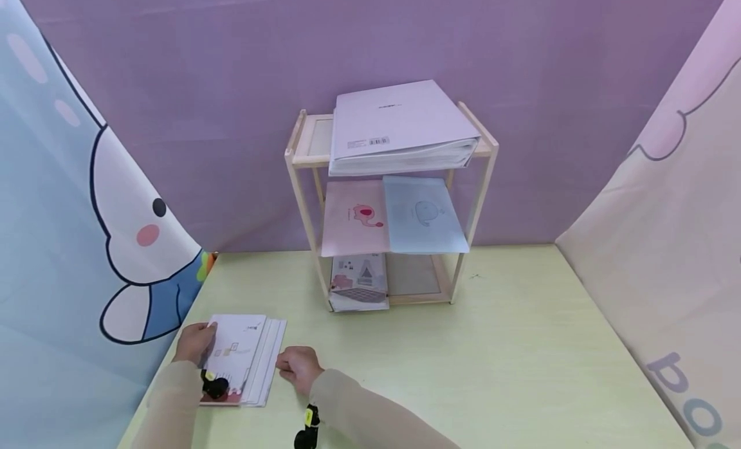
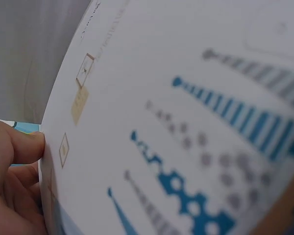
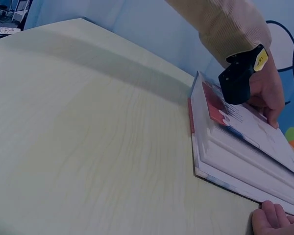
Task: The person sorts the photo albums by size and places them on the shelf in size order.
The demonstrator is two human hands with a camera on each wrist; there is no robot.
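Note:
A small stack of white-covered books (image 1: 234, 349) lies at the table's left side, the upper one set back to the left so that pale lower layers show along the right. My left hand (image 1: 195, 341) grips the stack's left edge, its thumb on the printed cover (image 2: 186, 63), which bears blue and grey pennants. Beside the right edge is my right hand (image 1: 299, 367), fingers curled. In the right wrist view its fingers (image 3: 272, 218) are close against the lowest book's edge; whether they touch it is hard to tell.
Behind, a wooden rack (image 1: 486, 179) holds large white binders (image 1: 399, 121) on top. Pink (image 1: 353, 217) and blue (image 1: 425, 214) booklets lie on its middle shelf, and a printed book (image 1: 359, 278) on the bottom. Printed curtains (image 1: 666, 256) enclose the table (image 1: 492, 372).

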